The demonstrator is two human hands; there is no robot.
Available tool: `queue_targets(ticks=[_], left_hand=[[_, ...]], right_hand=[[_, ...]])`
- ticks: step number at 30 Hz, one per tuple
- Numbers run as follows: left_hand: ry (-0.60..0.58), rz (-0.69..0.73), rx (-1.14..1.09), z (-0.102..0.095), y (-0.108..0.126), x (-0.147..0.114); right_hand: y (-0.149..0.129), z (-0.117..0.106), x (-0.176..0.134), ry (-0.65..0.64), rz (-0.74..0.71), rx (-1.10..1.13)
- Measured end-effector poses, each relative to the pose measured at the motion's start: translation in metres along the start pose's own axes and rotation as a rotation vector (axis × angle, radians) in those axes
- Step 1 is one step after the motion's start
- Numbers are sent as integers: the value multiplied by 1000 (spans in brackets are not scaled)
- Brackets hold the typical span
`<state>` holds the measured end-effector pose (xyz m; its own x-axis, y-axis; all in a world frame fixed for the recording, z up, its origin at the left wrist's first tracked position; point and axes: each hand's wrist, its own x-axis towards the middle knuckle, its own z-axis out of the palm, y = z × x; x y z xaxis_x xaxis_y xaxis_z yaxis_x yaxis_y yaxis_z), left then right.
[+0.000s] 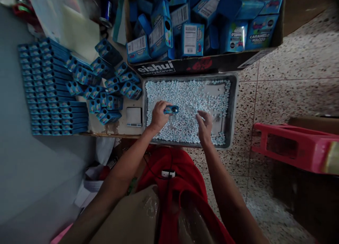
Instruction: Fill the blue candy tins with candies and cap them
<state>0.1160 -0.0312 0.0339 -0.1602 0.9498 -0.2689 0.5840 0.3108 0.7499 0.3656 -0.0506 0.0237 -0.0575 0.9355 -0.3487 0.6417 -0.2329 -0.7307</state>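
Observation:
My left hand (159,116) is closed around a small blue candy box (171,109), whose narrow end with a dark round hole faces up. It is over the left half of a metal tray (231,111) spread with pale blue and white candies (182,129). Over the tray's right half, my right hand (205,125) has its thumb and fingers slightly apart. No object shows between them, though the palm side is partly hidden.
Left of the tray lie a small scale (134,116), loose blue boxes (107,83) and stacked rows of boxes (53,92). A large carton (182,66) filled with blue boxes borders the tray's far side. A pink plastic stool (299,145) is at the right.

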Motion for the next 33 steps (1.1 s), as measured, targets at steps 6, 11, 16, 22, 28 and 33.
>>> queue_targets(ticks=[6,11,16,22,28,33], left_hand=[[-19,-70,-132,1,-7,-5],[-4,-53,-109,-6,-8,-11],[11,-65,-30,-11,-7,-19],[-65,-57,46,-6,-5,-25],[-116,-23,55,7,-1,-22],[-110,-4,52,14,5,-20]], right_hand=[[1,7,-18,-113,-183,-440],[17,22,-9,-353,-401,-703],[26,37,18,-406,-172,-605],[-13,29,48,-225,368,237],[-69,25,45,-256,340,1043],[-98,41,41,-123,144,990]])
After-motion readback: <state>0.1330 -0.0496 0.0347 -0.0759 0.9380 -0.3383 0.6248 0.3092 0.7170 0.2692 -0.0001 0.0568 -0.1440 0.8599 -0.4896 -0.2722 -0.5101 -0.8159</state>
